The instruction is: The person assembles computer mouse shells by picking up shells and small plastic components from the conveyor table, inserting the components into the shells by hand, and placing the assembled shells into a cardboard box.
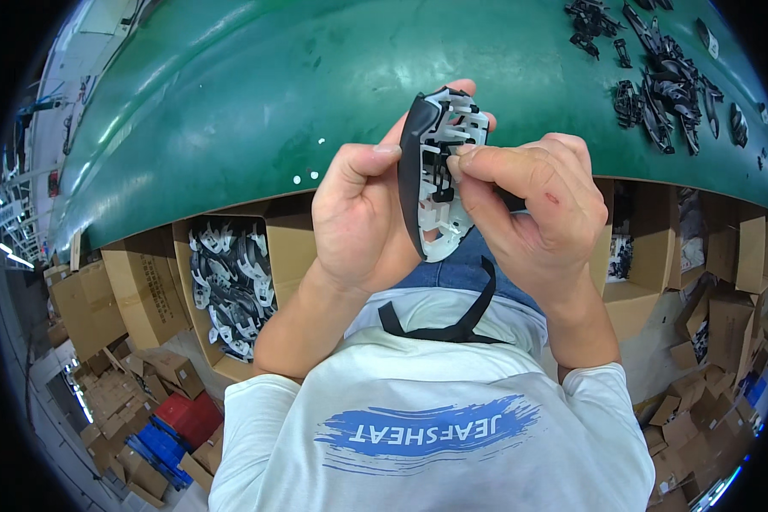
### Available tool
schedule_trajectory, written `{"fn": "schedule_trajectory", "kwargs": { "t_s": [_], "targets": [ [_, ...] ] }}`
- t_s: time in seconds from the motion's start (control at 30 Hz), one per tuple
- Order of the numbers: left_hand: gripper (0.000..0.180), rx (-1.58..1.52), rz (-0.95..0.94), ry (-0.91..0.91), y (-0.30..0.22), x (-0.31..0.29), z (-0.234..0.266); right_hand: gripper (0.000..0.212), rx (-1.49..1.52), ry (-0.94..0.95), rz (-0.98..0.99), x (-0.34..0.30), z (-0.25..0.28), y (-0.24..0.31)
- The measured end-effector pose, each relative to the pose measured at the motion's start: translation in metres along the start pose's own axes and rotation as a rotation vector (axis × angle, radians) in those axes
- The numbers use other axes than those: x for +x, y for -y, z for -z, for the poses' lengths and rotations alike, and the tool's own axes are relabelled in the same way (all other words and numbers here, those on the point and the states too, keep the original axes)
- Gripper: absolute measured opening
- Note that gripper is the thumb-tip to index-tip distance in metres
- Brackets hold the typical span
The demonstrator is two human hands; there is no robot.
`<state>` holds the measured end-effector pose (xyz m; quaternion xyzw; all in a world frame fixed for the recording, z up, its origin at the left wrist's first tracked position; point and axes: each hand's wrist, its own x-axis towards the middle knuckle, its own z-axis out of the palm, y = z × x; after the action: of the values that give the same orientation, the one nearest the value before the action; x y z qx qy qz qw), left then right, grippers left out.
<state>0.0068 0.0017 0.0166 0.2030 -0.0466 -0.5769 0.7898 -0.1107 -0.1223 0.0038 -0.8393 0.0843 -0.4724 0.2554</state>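
Observation:
A long curved plastic housing (410,175), with a smooth black outer shell and a whitish ribbed inner frame, is held nearly upright before my chest. My left hand (355,209) is closed round it, thumb on the black shell and fingertips showing behind its far end. Inside the frame sits a narrow black insert (442,181). My right hand (542,192) is pinched against the open inner side, thumb and index finger together beside that insert. Whatever lies between those fingertips is too small or hidden to make out.
The green tabletop (256,102) carries a pile of black and grey plastic parts (670,81) at the far right. Small white bits (297,179) lie near its edge. Below the edge, a carton (290,256) of similar parts stands left, another carton (640,294) right.

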Motion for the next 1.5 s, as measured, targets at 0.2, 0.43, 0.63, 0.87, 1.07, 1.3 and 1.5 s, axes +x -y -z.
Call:
{"fn": "schedule_trajectory", "kwargs": {
  "t_s": [0.2,0.43,0.63,0.87,1.07,1.3,1.5],
  "targets": [
    [0.062,0.016,0.051,-0.071,0.005,-0.006,-0.001,0.031,0.022,0.077,0.105,-0.003,0.002,-0.003],
    [0.061,0.183,0.032,-0.156,0.018,-0.008,0.01,0.025,-0.033,0.285,-0.031,-0.004,0.009,0.002],
    [0.062,0.067,-0.032,-0.062,0.01,-0.008,0.01,0.028,0.001,0.148,0.035,-0.006,0.021,0.011],
    [0.069,0.374,-0.159,-0.056,0.019,-0.008,0.008,0.043,0.075,0.597,-0.171,-0.01,0.042,0.041],
    [0.067,0.456,-0.22,-0.014,0.02,-0.013,0.009,0.052,0.204,0.581,-0.273,-0.007,0.039,0.047],
    [0.065,0.565,-0.318,-0.102,0.028,-0.021,0.013,0.037,0.282,0.606,-0.212,-0.014,0.031,0.03],
    [0.056,0.608,-0.372,-0.179,0.036,-0.021,0.025,0.031,0.377,0.656,-0.175,-0.021,0.016,0.011]
  ]
}}
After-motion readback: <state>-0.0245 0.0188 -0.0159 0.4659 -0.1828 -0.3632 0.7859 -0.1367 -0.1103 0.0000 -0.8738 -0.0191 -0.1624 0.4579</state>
